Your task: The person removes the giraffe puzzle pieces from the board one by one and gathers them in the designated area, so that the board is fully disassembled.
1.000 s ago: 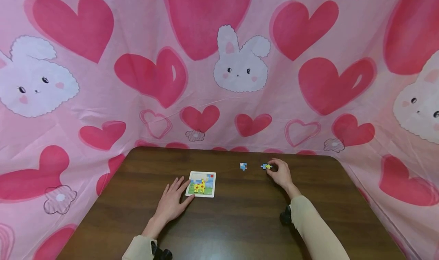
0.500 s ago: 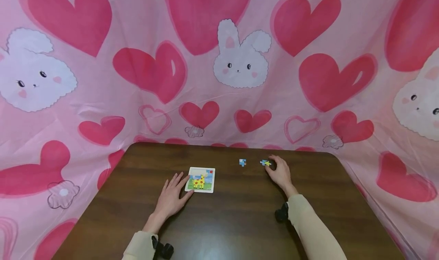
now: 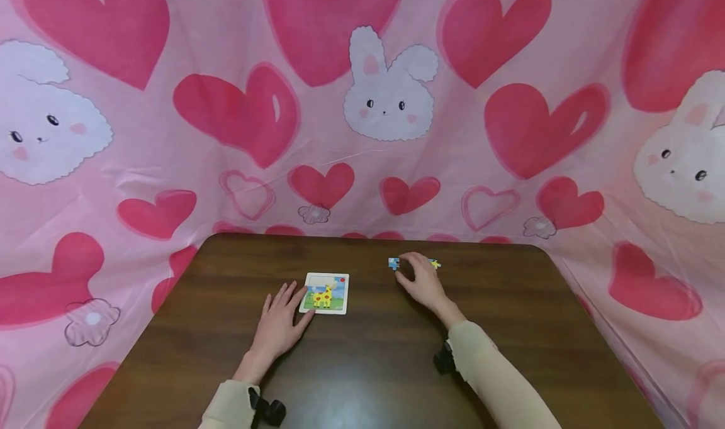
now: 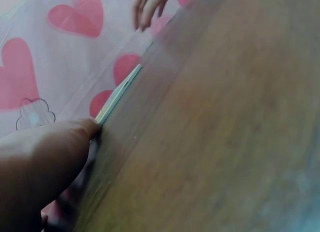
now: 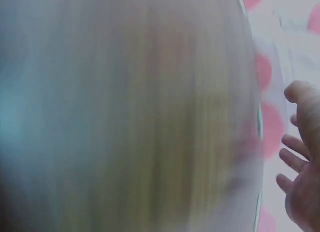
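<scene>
A square puzzle board (image 3: 324, 295) with a white border and a yellow giraffe picture lies flat left of centre in the head view. My left hand (image 3: 277, 325) rests at its left side, fingers straight and spread, with fingertips and thumb touching the edge. In the left wrist view the thumb (image 4: 55, 147) meets the thin board edge (image 4: 117, 95). My right hand (image 3: 421, 282) hovers by a blue puzzle piece (image 3: 393, 263) toward the back, fingers loosely bent and apart, with nothing seen between them. Behind it a yellow and blue puzzle piece (image 3: 435, 263) is partly hidden.
The brown wooden table (image 3: 362, 366) ends at the back against a pink curtain (image 3: 272, 121) with hearts and rabbits. Black wrist cameras sit at both cuffs. Motion blurs the table in the right wrist view.
My right hand has left the yellow and blue piece, which stays on the table, and moved left to the blue piece. The left hand keeps its place at the board. The head view shifted slightly.
</scene>
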### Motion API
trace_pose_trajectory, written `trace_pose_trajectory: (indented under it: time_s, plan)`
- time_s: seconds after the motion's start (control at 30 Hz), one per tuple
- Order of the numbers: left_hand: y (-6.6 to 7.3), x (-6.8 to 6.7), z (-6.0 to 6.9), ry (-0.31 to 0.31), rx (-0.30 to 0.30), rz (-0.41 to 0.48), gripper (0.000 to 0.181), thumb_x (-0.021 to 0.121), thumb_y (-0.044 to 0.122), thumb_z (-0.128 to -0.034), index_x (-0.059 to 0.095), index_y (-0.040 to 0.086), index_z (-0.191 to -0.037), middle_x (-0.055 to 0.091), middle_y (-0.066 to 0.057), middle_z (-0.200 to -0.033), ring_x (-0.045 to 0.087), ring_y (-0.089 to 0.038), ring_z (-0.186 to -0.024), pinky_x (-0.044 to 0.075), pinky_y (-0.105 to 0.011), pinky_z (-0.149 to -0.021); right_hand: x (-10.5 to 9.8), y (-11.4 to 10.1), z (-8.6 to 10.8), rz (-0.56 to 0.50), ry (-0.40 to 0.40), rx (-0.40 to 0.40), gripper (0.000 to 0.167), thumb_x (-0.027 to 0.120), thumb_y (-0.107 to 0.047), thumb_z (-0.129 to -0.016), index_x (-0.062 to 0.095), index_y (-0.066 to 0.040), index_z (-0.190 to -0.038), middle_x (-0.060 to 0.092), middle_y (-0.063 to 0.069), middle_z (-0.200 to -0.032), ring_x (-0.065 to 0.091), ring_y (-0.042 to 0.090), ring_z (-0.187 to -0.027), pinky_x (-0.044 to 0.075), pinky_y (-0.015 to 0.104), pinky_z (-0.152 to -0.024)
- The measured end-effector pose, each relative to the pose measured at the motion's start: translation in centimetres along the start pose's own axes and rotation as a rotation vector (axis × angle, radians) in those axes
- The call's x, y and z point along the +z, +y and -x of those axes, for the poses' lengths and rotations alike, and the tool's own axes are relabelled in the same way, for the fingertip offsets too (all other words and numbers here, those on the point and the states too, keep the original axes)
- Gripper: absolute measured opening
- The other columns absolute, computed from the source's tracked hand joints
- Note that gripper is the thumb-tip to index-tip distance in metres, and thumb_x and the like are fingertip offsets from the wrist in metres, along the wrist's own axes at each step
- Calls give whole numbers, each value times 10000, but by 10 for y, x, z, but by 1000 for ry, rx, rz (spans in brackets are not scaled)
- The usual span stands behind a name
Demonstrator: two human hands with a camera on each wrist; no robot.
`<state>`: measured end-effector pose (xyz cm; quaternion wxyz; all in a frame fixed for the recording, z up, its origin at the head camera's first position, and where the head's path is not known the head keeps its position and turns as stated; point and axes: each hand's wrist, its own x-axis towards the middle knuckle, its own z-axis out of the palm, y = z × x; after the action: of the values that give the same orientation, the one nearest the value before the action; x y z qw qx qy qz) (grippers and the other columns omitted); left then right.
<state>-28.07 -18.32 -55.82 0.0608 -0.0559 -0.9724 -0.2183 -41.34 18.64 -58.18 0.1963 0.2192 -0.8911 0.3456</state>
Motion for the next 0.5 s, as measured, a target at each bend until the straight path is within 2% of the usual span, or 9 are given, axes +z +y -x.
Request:
trace_pose_trajectory:
  time_s: [0.1, 0.27, 0.4, 0.5]
  plan:
    - [2, -1, 0, 0, 5, -42, 688, 697, 467, -1057, 544, 97, -1617, 462, -250, -1713, 363, -483, -1642, 229, -770, -1318, 30, -11, -5, -7, -61, -47, 417, 786, -337, -1010, 711, -117, -1356, 716, 108, -1364, 648, 342, -1301, 501, 624, -1137]
    - [5, 0, -1, -1, 13, -90, 690, 694, 469, -1056, 552, 79, -1607, 488, -261, -1690, 402, -494, -1615, 263, -797, -1286, 68, -45, -13, -119, -168, -28, 420, 794, -370, -1012, 719, -180, -1380, 718, 33, -1385, 664, 256, -1313, 533, 551, -1157]
    - [8, 0, -2, -8, 18, -115, 689, 686, 460, -1059, 549, 62, -1604, 497, -273, -1676, 416, -506, -1599, 279, -821, -1261, 87, -70, -17, -175, -218, -3, 396, 812, -337, -991, 736, -182, -1348, 722, 23, -1388, 656, 255, -1322, 532, 527, -1159]
    - [8, 0, -2, -13, 19, -136, 686, 674, 462, -1067, 545, 57, -1606, 501, -274, -1671, 423, -506, -1594, 291, -825, -1251, 91, -88, -17, -190, -242, -11, 358, 804, -274, -983, 744, -134, -1307, 728, 66, -1366, 654, 289, -1304, 517, 532, -1160]
